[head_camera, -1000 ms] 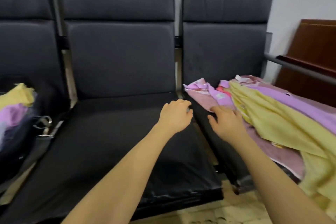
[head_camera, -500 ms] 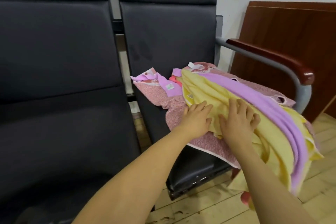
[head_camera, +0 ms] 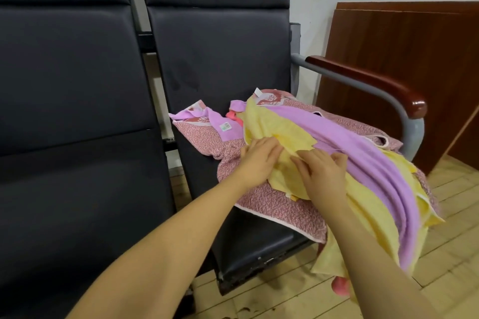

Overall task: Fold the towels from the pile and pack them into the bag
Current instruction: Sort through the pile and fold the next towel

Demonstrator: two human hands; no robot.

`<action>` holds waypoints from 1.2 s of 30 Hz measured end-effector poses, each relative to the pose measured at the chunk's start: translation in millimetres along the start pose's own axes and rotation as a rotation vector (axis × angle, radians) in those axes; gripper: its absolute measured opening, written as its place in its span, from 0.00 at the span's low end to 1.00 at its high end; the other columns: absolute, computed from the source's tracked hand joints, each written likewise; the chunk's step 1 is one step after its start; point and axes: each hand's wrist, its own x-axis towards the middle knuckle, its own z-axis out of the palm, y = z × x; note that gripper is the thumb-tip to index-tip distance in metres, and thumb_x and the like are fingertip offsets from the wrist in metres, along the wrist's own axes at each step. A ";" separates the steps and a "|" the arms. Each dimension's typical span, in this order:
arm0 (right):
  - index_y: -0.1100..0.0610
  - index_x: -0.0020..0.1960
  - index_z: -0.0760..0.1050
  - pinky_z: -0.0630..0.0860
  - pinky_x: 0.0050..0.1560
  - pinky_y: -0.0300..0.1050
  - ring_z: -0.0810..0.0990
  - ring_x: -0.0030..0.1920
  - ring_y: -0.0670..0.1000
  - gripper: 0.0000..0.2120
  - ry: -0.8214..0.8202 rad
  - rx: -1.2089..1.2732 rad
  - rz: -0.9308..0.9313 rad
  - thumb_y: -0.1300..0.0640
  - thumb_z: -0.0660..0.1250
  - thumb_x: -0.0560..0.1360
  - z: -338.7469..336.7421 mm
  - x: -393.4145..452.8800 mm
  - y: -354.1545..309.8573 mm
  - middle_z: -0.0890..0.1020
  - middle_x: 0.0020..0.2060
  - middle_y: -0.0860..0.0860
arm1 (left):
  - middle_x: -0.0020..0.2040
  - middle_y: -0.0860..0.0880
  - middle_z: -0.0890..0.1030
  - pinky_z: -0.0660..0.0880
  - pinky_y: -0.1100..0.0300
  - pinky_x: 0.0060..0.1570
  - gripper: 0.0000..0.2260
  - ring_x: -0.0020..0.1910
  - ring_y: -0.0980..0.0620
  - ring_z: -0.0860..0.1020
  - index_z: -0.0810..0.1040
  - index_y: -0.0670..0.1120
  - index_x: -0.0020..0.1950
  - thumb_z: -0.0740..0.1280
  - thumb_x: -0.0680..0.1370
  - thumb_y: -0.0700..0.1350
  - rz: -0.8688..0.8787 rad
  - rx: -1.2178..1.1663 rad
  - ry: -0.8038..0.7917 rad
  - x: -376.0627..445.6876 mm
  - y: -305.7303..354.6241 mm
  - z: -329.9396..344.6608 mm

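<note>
A pile of towels lies on the right-hand black chair seat [head_camera: 259,246]. On top, a yellow towel [head_camera: 282,127] and a purple towel [head_camera: 363,147] drape over the seat's right edge. Beneath them lies a pink speckled towel [head_camera: 272,207]. My left hand [head_camera: 259,159] rests on the yellow towel's near edge with its fingers fairly straight. Just to its right, my right hand [head_camera: 321,173] curls its fingers into the yellow towel, and the cloth bunches up between the two hands. The bag is out of view.
A second black chair [head_camera: 77,163] stands to the left with a bare seat. A grey and wood armrest [head_camera: 375,83] runs along the right side of the pile. A brown wooden board [head_camera: 414,46] leans on the wall. Below is a wooden floor [head_camera: 388,280].
The view has swung right, from the bag and the middle seat to the pile. Both hands moved onto the yellow towel, and the cloth now bunches between them.
</note>
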 end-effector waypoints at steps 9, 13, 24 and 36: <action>0.57 0.43 0.81 0.61 0.45 0.45 0.79 0.32 0.52 0.14 -0.158 0.213 -0.046 0.49 0.61 0.76 -1.4 1.0 -64.4 0.84 0.37 0.48 | 0.33 0.55 0.71 0.53 0.57 0.43 0.13 0.50 0.48 0.70 0.69 0.55 0.37 0.57 0.82 0.50 -0.165 0.032 0.311 -58.1 -33.9 -76.6; 0.56 0.42 0.80 0.61 0.42 0.45 0.79 0.32 0.50 0.14 -0.162 0.323 -0.103 0.50 0.60 0.76 2.5 14.7 -126.3 0.83 0.35 0.47 | 0.36 0.54 0.68 0.54 0.57 0.45 0.13 0.51 0.50 0.65 0.72 0.50 0.38 0.57 0.82 0.50 -0.186 0.162 0.384 -103.2 -58.1 -125.5; 0.56 0.55 0.79 0.73 0.54 0.51 0.80 0.47 0.51 0.10 -0.547 0.674 -0.129 0.52 0.63 0.79 21.4 18.4 -312.7 0.83 0.45 0.50 | 0.41 0.54 0.70 0.55 0.58 0.52 0.11 0.53 0.55 0.60 0.73 0.49 0.46 0.55 0.82 0.52 -0.493 0.190 0.447 -239.3 -150.4 -234.4; 0.53 0.64 0.73 0.66 0.64 0.51 0.75 0.58 0.49 0.17 -0.807 0.435 -0.182 0.46 0.55 0.81 54.1 -11.6 -386.6 0.77 0.59 0.48 | 0.49 0.51 0.76 0.57 0.53 0.55 0.13 0.59 0.47 0.68 0.74 0.50 0.46 0.54 0.82 0.54 -0.796 0.418 0.223 -310.4 -211.9 -263.3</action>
